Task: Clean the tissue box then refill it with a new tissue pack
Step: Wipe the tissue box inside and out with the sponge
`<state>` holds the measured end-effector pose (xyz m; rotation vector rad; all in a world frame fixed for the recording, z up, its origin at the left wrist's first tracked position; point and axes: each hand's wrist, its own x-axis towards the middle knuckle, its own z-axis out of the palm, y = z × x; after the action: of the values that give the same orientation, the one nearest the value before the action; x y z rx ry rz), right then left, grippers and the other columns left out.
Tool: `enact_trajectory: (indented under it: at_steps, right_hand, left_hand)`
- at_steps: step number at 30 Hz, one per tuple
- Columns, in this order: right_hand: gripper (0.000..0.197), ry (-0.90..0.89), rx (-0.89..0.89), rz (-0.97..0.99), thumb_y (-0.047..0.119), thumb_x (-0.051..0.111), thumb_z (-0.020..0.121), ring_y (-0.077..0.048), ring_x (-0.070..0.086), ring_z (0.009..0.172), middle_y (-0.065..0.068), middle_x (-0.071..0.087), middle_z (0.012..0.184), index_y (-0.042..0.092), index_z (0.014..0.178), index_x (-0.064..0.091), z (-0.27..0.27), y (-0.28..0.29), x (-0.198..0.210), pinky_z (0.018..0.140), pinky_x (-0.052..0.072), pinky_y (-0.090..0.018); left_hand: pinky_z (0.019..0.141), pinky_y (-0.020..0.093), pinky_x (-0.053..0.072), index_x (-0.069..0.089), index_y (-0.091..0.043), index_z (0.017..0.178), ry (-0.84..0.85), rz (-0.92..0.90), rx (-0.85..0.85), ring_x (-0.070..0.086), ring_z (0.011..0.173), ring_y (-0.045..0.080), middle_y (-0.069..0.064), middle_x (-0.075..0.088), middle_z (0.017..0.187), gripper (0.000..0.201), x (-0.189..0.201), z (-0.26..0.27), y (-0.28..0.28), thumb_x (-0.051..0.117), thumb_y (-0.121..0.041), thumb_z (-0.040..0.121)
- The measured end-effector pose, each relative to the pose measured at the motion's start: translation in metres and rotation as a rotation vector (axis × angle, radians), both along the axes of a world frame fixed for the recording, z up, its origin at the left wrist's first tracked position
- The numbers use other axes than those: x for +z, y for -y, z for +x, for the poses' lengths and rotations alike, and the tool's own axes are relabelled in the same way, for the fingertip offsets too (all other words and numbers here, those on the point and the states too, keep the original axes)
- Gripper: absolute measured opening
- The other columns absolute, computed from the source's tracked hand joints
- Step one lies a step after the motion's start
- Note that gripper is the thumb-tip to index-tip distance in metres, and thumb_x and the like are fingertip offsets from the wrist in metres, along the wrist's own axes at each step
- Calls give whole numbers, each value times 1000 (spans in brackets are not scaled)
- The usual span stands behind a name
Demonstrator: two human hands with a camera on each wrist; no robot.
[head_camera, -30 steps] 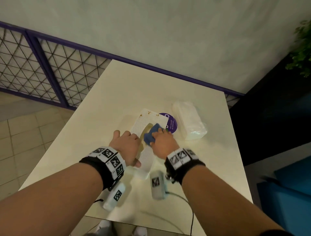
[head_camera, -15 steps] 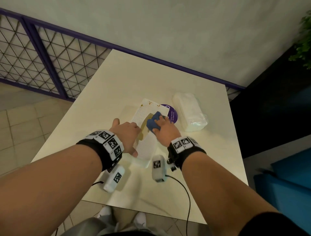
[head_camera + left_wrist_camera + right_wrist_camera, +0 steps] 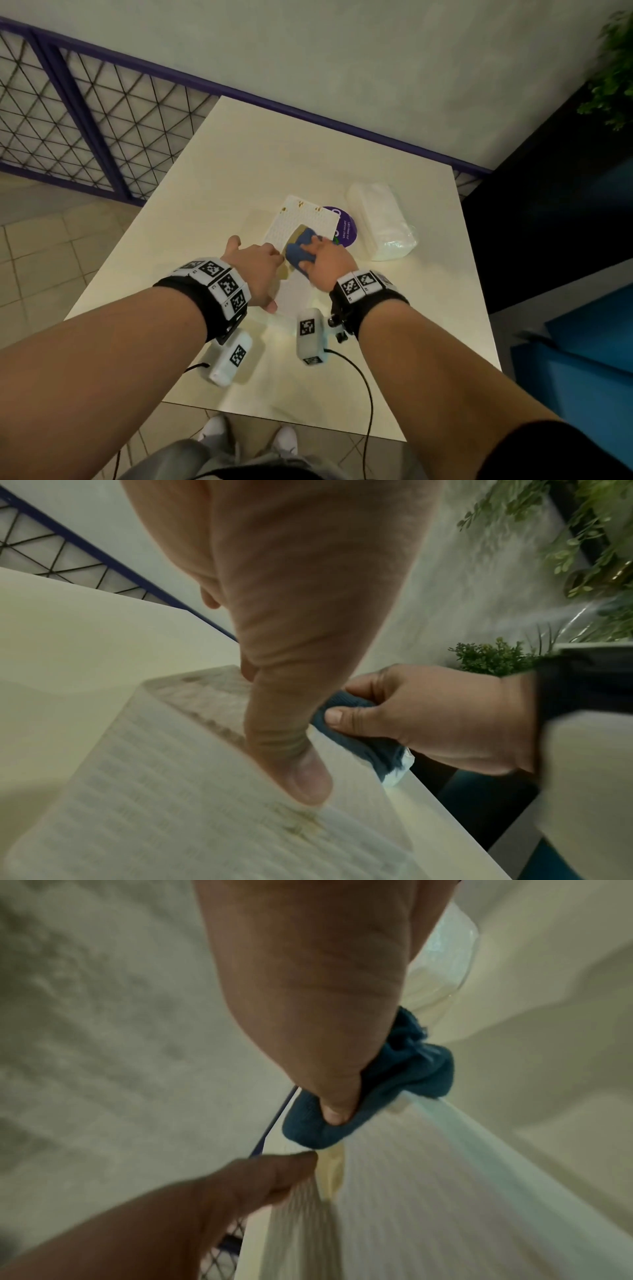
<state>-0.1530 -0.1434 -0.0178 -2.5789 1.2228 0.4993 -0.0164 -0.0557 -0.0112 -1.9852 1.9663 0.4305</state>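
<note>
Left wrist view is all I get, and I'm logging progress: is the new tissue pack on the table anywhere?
Observer: Yes. The clear-wrapped white tissue pack lies on the cream table, right of the white ribbed tissue box, untouched.
Operator: Where on the box is the cloth?
Observer: The right hand presses the bunched blue cloth onto the box's top beside its tan slot, roughly mid-length.
Operator: Anything else close by?
Observer: A round purple sticker lies on the table, partly hidden behind the box's far right corner.
</note>
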Motion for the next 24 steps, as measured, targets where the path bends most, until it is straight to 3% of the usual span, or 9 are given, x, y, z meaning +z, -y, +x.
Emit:
enact_trajectory:
  at_steps: [3,6,8,11,13,17,20,22,24]
  right_hand:
    - [53,30,19,45,30,39,100,-26,18,146,-8,18,160,17,150,27,-10,-29,2,119,16,-42]
    - [54,73,91,107,26,43,99,-23,16,147,-7,18,160,17,149,27,-23,-65,2,118,11,-35]
    - [53,122,121,112,22,48,97,-23,27,143,-8,29,156,15,147,33,-27,-79,3,113,20,-32]
    - [43,147,148,150,16,56,91,-27,51,125,-9,55,138,15,134,54,-33,-79,11,97,38,-32]
    - [37,200,69,244,15,63,86,-25,60,113,-6,66,125,15,122,65,-40,-75,22,94,45,-29]
    - [21,375,-204,316,13,66,81,-16,61,82,-4,71,92,9,101,73,-60,-51,49,72,47,-26]
    - [13,517,-458,186,12,62,85,-22,61,76,-13,69,85,5,92,69,-73,-18,67,66,50,-30]
    - [6,623,-600,75,14,60,87,-27,63,76,-9,65,77,12,87,66,-76,5,75,68,55,-34]
    - [11,671,-647,-19,17,58,88,-30,64,81,-9,64,81,10,90,67,-69,24,80,74,56,-39]
  left_hand:
    - [103,53,18,36,-27,141,-32,-23,-15,46,126,16,-8,41,141,85,-2,6,-4,64,-69,72]
    - [107,52,14,24,-30,150,-64,-12,-14,35,135,12,-12,28,152,95,-3,13,-6,62,-71,73]
    - [108,52,13,21,-30,151,-54,-6,-17,33,137,11,-13,24,155,97,-3,13,-5,64,-68,73]
    - [110,50,13,19,-28,151,-39,11,-23,32,139,13,-9,16,159,98,-2,9,-4,67,-63,73]
    - [110,48,14,17,-26,152,-39,19,-35,27,142,13,-7,7,162,102,-2,7,-4,69,-63,72]
    - [112,48,10,15,-23,153,28,101,-173,27,142,9,-11,13,161,105,11,15,2,74,-54,72]
    - [114,47,7,14,-23,153,56,117,-179,29,141,9,-11,12,161,102,22,19,1,70,-58,75]
    - [110,46,14,21,-23,151,24,54,-104,38,135,13,-10,21,158,104,22,20,-2,65,-71,70]
    - [101,44,23,29,-21,146,47,31,-58,45,126,16,-8,32,151,107,17,17,-7,63,-79,63]
